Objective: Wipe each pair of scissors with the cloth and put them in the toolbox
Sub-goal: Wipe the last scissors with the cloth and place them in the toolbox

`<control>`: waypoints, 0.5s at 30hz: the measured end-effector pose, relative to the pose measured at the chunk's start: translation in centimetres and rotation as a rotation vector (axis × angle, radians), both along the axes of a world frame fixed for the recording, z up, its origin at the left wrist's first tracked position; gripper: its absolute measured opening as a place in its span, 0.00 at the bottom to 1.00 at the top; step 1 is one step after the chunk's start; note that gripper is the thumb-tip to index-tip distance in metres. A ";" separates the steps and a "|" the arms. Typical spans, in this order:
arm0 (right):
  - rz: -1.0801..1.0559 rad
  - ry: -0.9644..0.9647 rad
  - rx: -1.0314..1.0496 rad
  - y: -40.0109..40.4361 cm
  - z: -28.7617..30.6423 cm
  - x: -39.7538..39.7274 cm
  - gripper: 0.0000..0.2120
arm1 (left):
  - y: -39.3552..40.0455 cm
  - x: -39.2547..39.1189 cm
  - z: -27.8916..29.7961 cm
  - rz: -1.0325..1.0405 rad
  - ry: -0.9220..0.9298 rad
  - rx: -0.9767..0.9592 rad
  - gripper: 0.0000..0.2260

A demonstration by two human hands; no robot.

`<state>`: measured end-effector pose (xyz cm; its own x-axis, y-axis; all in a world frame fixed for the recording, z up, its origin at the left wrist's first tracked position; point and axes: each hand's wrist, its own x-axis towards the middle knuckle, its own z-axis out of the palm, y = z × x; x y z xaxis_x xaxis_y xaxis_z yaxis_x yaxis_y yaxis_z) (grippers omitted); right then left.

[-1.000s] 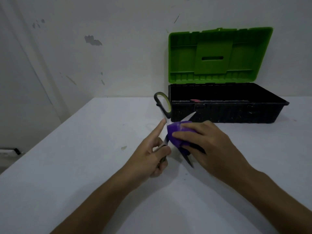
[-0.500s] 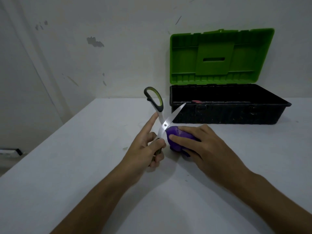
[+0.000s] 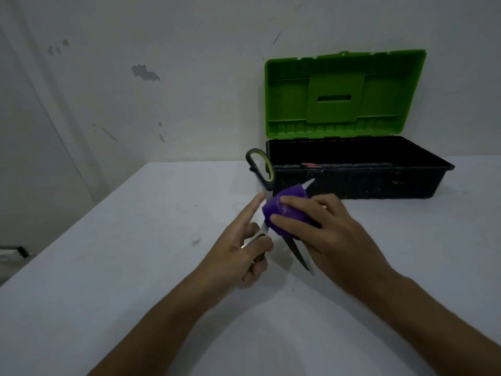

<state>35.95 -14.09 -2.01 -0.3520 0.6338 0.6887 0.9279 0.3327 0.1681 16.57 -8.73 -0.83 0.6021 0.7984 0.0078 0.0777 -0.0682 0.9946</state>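
Scissors (image 3: 262,176) are held open above the white table (image 3: 108,267), just in front of the toolbox's left end. At the far left a dark object (image 3: 21,252) is seen beyond the table edge, too dim and cut off to be named. The wall (image 3: 135,90) behind is marked with chipped patches.

The left hand (image 3: 241,253) is closed around the lower handle of the scissors, which is almost wholly hidden inside the fist; its forefinger is stretched up along the shank. The other handle — a dark loop with a yellow-green lining — is raised free, overlapping the toolbox's left corner in the view.

A purple cloth (image 3: 287,213) is bunched around one blade and is pinched there by the right hand (image 3: 333,237), thumb and fingers pressed onto the cloth. Only the bright tip of that blade is shown past the cloth, pointing up and right. The second blade is seen as a dark point slanting down under the right hand, partly covered by it; whether its tip touches the table cannot be told.

The black toolbox (image 3: 366,183) rests on the table by the wall, its green lid (image 3: 344,96) stood open. Inside, a small red-pink item (image 3: 309,165) is glimpsed near the front wall — too dark to be identified.
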 end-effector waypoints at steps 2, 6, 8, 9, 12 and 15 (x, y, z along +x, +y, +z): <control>-0.036 0.030 -0.001 0.4 -0.3 0.6 0.29 | -0.2 -0.3 0.2 -0.021 0.027 0.000 0.31; -0.206 0.177 0.081 0.7 0.3 3.2 0.25 | -0.2 -0.6 0.1 -0.013 0.025 0.000 0.30; -0.189 0.166 0.116 0.2 0.3 3.1 0.25 | -0.3 -0.2 0.0 -0.012 0.007 0.004 0.31; -0.135 0.127 0.113 -0.1 0.2 2.4 0.25 | -0.3 0.1 -0.1 -0.014 0.000 0.009 0.31; -0.006 -0.009 -0.025 -0.7 -0.4 -0.1 0.30 | -0.5 0.4 -0.1 -0.016 0.006 0.004 0.31; -0.018 0.048 -0.048 0.1 -0.3 0.2 0.30 | -0.5 -0.2 -0.1 -0.019 0.032 0.024 0.31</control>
<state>36.17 -13.97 -2.31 -0.3077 0.6724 0.6732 0.9404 0.3228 0.1073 16.33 -9.22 -0.96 0.6176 0.7864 0.0077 0.1077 -0.0943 0.9897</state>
